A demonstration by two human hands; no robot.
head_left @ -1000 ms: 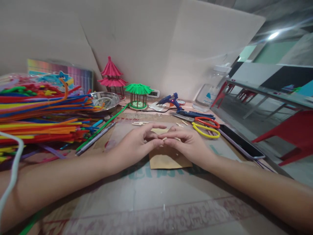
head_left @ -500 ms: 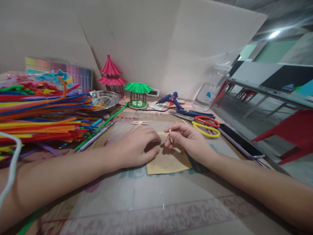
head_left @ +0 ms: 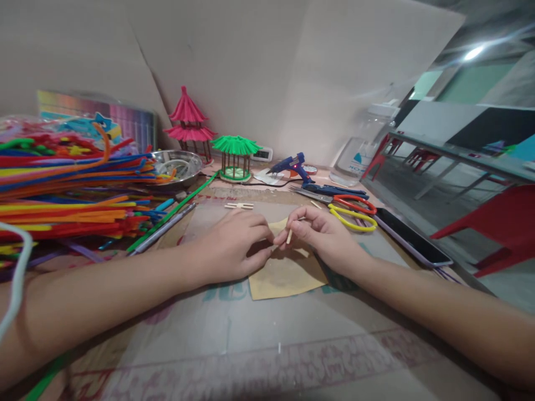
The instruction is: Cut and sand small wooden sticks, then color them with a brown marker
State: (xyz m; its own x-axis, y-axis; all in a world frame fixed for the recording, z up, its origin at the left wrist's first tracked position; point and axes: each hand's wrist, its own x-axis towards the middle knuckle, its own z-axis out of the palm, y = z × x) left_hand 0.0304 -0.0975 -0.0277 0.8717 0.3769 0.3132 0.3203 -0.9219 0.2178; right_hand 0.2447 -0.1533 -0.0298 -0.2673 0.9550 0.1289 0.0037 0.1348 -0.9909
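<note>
Stretching toward six o'clock from the tan sheet's (head_left: 288, 280) near edge, the tabletop (head_left: 251, 334) leaves room before the wrists; scissors (head_left: 339, 199) bound it at two o'clock, a phone (head_left: 412, 238) at three and piled pipe cleaners (head_left: 75, 217) at nine. Above the sheet, the right hand's (head_left: 321, 232) grip is clamped on a small pale stick (head_left: 289, 236). The left hand's (head_left: 236, 245) thumb and fingers stand apart at the sheet's ten o'clock. A second earlier both hands met around a stick; now only the right pinches one.
</note>
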